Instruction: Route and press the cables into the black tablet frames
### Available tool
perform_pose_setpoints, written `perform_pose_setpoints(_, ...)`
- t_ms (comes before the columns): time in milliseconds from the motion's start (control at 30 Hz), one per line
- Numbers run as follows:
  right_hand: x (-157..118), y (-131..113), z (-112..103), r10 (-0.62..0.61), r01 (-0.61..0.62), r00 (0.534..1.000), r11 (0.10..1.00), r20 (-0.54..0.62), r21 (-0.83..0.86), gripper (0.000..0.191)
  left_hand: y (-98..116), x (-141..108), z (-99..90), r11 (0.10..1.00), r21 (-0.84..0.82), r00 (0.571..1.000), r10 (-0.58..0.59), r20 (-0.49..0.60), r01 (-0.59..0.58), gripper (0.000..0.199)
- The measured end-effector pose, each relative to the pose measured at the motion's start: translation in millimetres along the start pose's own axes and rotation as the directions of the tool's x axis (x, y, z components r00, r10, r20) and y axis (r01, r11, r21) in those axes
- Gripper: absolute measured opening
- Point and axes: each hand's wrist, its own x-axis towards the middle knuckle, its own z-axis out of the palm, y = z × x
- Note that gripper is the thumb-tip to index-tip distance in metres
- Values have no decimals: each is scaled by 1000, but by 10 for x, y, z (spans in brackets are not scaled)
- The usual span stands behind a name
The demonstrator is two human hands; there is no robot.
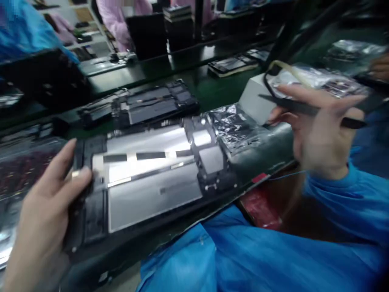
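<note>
My left hand (pixel 48 202) grips the left end of a tablet (pixel 154 190) whose back is off, thumb on top. Silver battery panels, dark strips and a black frame show inside the tablet, which lies slightly tilted over the bench edge. My right hand (pixel 325 129), smeared by motion, is raised at the right with black tweezers (pixel 299 106) between its fingers, their tip pointing left. The tweezers are apart from the tablet, in front of a white box (pixel 257 97) with clear plastic bags on it.
Behind the tablet lies another opened tablet (pixel 154 103). A bag of dark parts (pixel 235 125) rests on the green bench mat (pixel 261 150). At the left is a plastic bag of reddish parts (pixel 27 166). A red packet (pixel 261 207) sits below the bench edge. People work across the bench.
</note>
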Motion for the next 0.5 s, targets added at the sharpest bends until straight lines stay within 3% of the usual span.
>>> perform_pose_setpoints(67, -96, 185, -224, 27, -29, 999, 992, -20, -123, 55, -200, -164, 75, 990, 1, 990, -142, -21, 143, 70)
perform_pose_setpoints(133, -167, 334, -399, 79, -80, 997, 973, -14, -214, 31, -307, -277, 190, 962, -43, 963, -269, 5, 268, 75)
perform_pose_setpoints(200, -221, 427, -520, 175, -165, 984, 966, 37, -198, 12, -349, -342, 286, 925, -63, 927, -371, 53, 374, 74)
perform_pose_setpoints(333, -317, 519, -637, 344, -341, 930, 939, 131, -45, 20, -460, -356, 315, 893, -19, 891, -447, 84, 450, 59)
perform_pose_setpoints(433, -379, 597, -637, 319, -317, 937, 948, 141, -38, 13, -597, -307, 244, 953, 109, 946, -296, 132, 283, 56)
perform_pose_setpoints(500, -407, 660, -604, 285, -280, 947, 959, 150, -53, 7, -622, -269, 225, 961, 268, 975, 11, 222, -72, 61)
